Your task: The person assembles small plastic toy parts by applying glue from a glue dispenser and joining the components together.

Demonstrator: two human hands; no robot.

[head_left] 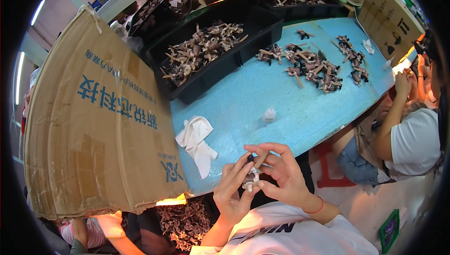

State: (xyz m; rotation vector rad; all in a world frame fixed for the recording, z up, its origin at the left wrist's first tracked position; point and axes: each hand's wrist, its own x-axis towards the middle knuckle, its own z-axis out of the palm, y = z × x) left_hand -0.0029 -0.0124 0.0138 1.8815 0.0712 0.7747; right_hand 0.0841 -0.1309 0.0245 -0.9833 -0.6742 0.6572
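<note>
Close to my body, over the near edge of the blue tabletop (234, 100), both hands hold one small figurine (251, 179). It has a brownish torso, pale parts and a dark end pointing away from me; a flat tan strip sticks out beside it. The fingers and thumb of my left hand (230, 189) close on its left side. My right hand (288, 177) pinches the right side between thumb and fingers. Fingers hide part of the figurine. Farther off, a group of similar figurines (313, 66) lies on the table, with another row of figurines (352, 58) to its right.
A black tray (215, 74) heaped with figurines stands at the far left. A white cloth (194, 138) and a small whitish bottle-like object (269, 115) lie nearer. Tall cardboard (98, 147) walls the left side. At the right sits another person (412, 138).
</note>
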